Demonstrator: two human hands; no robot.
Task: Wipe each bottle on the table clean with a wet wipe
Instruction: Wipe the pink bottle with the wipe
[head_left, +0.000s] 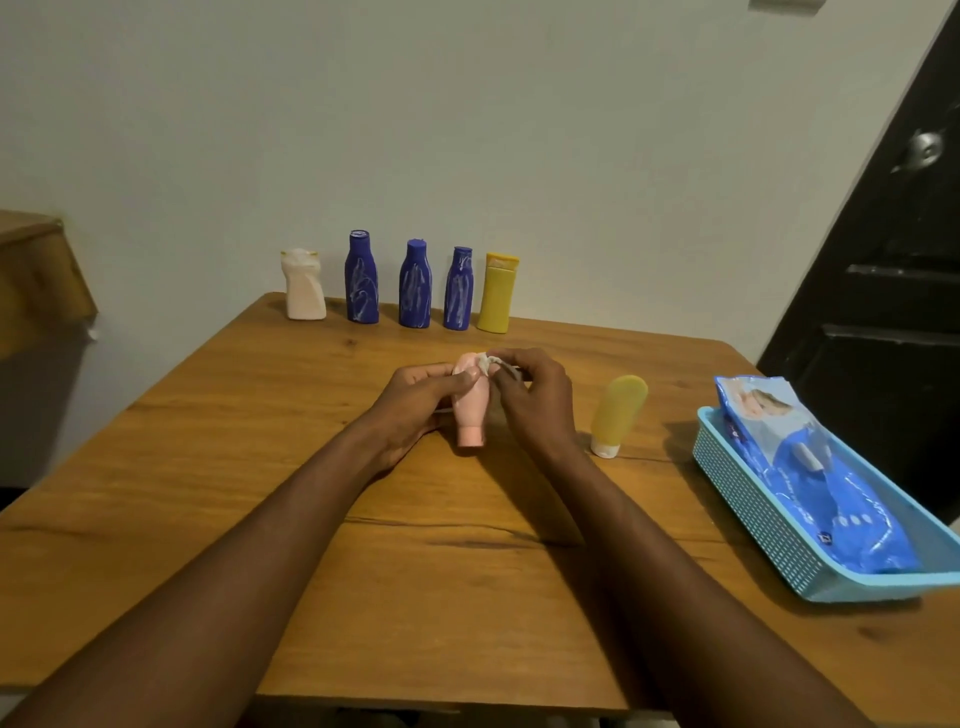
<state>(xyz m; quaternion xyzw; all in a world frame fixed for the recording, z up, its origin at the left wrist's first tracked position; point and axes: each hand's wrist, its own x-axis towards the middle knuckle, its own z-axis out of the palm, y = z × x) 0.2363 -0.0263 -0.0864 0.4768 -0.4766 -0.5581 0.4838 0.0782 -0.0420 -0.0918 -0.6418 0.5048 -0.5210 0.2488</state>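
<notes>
Firstly, at the near right of the wooden table (457, 597), a blue basket (753, 501) holds a wipes pack (831, 493). Mid-table, the left hand (421, 400) grips a pink bottle (470, 413) cap down, fingers curled round it. The right hand (535, 405) pinches a wet wipe (483, 364) against its upper end. A yellow tube (621, 410) stands just right. Far edge: white bottle (304, 288), blue bottles (415, 291), yellow bottle (497, 296), upright in a row.

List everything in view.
pink bottle: one, pink, held cap-down, centre
wet wipe: one, white, on pink bottle's top
yellow tube: one, yellow, white cap, right of hands
blue bottles: three, blue, white-smeared, back row
pale bottle: one, whitish, row's left end
yellow bottle: one, yellow, row's right end
basket: one, light blue, table's right edge
wipes pack: one, blue, in basket
table: one, brown wood
door: one, black, right
left hand: grips pink bottle
right hand: pinches wet wipe
</notes>
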